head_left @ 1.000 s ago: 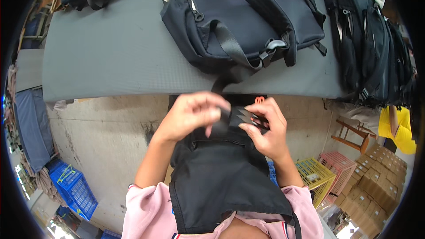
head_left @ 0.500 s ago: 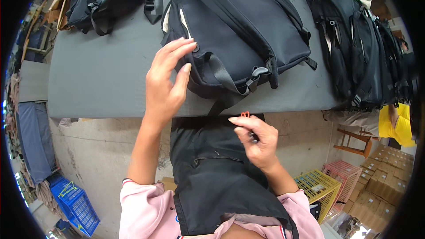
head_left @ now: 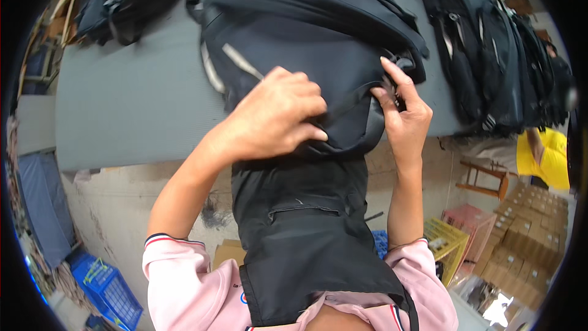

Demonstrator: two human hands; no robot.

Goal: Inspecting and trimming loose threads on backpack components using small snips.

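— Where do we have the backpack point(head_left: 306, 43)?
— On the grey table point(head_left: 122, 104), at its near edge, under both our hands.
— And our left hand point(head_left: 275, 116)?
— Curled, gripping the bag's near edge.
— Our right hand point(head_left: 404, 116)?
— Fingers loosely open, touching its right side.

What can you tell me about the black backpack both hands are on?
The black backpack lies flat on the grey table, its lower end at the near edge. It looks like woven synthetic fabric, with a padded strap, a buckle on its right side and a pale strip on its left. The left hand presses on its lower end; the right hand fingers the buckle.
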